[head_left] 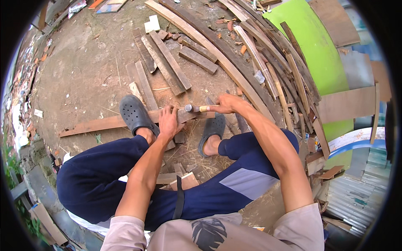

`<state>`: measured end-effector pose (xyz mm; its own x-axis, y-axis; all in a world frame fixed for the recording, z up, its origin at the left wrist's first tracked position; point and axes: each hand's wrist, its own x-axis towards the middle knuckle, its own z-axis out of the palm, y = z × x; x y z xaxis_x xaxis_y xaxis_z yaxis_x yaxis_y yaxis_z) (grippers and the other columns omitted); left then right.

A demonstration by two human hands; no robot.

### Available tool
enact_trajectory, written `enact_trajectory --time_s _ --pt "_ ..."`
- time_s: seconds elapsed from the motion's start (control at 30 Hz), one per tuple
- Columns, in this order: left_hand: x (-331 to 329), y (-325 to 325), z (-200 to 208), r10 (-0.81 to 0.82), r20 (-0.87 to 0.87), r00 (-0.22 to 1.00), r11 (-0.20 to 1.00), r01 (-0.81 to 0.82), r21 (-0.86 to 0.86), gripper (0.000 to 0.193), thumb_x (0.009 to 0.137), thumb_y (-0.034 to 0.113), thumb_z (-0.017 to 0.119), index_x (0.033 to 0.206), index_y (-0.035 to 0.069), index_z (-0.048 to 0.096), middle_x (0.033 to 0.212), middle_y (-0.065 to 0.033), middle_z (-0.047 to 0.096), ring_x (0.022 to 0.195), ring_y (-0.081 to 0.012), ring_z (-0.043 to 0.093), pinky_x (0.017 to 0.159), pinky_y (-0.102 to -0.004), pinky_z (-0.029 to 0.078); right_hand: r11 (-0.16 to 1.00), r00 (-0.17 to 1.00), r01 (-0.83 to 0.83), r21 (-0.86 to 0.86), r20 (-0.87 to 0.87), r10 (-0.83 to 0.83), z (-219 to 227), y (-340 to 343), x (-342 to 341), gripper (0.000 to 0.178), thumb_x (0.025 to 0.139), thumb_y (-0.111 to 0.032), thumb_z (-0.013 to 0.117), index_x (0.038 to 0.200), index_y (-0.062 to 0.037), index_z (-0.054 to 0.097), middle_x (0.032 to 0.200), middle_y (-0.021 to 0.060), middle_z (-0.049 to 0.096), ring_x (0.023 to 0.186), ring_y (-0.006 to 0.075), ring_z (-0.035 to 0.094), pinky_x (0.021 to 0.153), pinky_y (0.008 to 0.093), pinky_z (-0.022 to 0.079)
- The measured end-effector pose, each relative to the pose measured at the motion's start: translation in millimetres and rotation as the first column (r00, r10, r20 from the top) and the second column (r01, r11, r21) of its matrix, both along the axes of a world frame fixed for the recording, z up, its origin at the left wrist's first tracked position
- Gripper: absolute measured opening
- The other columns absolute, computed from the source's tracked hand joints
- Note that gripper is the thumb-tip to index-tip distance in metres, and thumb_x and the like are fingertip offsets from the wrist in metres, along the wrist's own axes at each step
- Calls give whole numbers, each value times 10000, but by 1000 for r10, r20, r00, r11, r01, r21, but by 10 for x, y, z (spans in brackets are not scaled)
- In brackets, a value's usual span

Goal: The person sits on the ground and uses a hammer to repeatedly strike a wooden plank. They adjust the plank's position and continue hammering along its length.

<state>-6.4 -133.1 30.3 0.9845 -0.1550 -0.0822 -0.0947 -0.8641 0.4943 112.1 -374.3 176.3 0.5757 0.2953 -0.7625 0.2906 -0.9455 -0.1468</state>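
My right hand is closed round the handle of a hammer, which has a yellow band near its metal head. The hammer head rests on or just over the end of a wooden plank in front of me. My left hand grips this plank close to the hammer head, fingers over its top edge. Leftward, the plank runs past my grey clog, which bears against it. The other clog stands near the plank's right end. Whether a nail is under the hammer cannot be seen.
Several short wood strips lie on the dirt ahead. Long boards curve past on the right, beside a heap of timber. Behind it stand a bright green panel and corrugated sheets. Wood offcuts lie between my legs.
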Motion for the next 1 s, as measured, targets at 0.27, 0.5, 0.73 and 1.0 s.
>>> enact_trajectory --time_s 0.27,0.5,0.73,1.0 --pt "-113 -380 60 415 -257 873 905 -425 18 863 706 440 832 1269 -37 383 1204 -260 468 1138 -426 501 935 -472 473 999 1000 -9 54 20 8 -191 -92 126 813 842 -762 529 900 24 730 829 262 688 818 415 672 755 507 533" --pt "-126 -641 61 364 -293 884 913 -401 -77 1076 660 473 866 1393 -51 277 1249 -292 396 1179 -477 468 970 -509 456 999 999 -34 37 38 33 -131 -38 140 788 837 -762 526 913 -8 743 856 254 697 844 410 679 765 498 537" --pt "-185 -365 33 109 -199 974 961 -155 -231 1045 710 357 857 1471 -19 247 1239 -283 434 1105 -485 554 936 -504 492 994 998 -31 102 62 25 -328 -303 57 814 742 -792 609 874 -1 749 843 225 709 843 404 688 752 480 541" --pt "-28 -509 133 186 -315 931 963 -235 -128 1019 708 344 859 1479 -8 294 1286 -295 461 1129 -472 568 938 -482 502 954 987 -77 290 155 32 -718 -695 -27 760 656 -773 720 781 -23 731 660 195 648 718 385 667 643 485 514"
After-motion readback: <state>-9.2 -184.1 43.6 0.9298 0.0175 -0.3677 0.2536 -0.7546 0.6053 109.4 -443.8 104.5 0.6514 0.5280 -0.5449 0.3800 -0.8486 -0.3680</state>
